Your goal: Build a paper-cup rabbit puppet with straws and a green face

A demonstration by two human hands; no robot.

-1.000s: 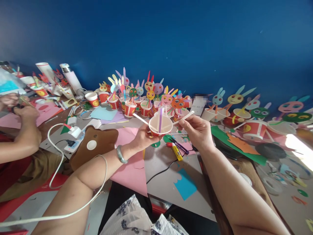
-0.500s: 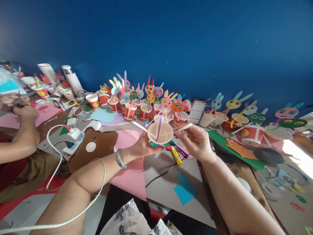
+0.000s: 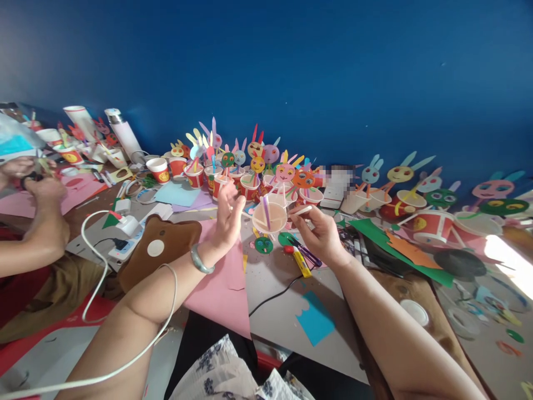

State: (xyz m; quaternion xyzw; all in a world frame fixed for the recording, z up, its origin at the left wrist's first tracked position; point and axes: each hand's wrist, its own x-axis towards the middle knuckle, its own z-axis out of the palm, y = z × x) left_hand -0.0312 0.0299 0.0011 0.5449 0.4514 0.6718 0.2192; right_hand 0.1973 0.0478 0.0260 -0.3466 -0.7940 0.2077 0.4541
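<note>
A paper cup (image 3: 278,223) is in front of me with its open top tipped toward me. A purple strip (image 3: 266,208) stands up inside it, and a white stick (image 3: 303,210) sticks out at its right side. My right hand (image 3: 318,236) pinches that stick close to the cup's rim. To the left of the cup, my left hand (image 3: 227,225) is raised with its fingers apart and holds nothing. Below the cup lies a green paper face (image 3: 264,245). A yellow glue stick (image 3: 300,263) and dark scissors (image 3: 306,253) lie beside a green paper disc (image 3: 285,239).
Decorated cups with rabbit faces (image 3: 285,173) line the blue wall. Pink paper (image 3: 220,278), a blue paper scrap (image 3: 315,318) and a brown bear-shaped pad (image 3: 162,244) lie nearby. A white cable (image 3: 177,294) crosses my left arm. At the left, another person's hands (image 3: 45,189) hold scissors.
My left hand has let go of the cup and moved left and up, its fingers now spread. The cup has shifted slightly left and up. My right hand keeps its pinch.
</note>
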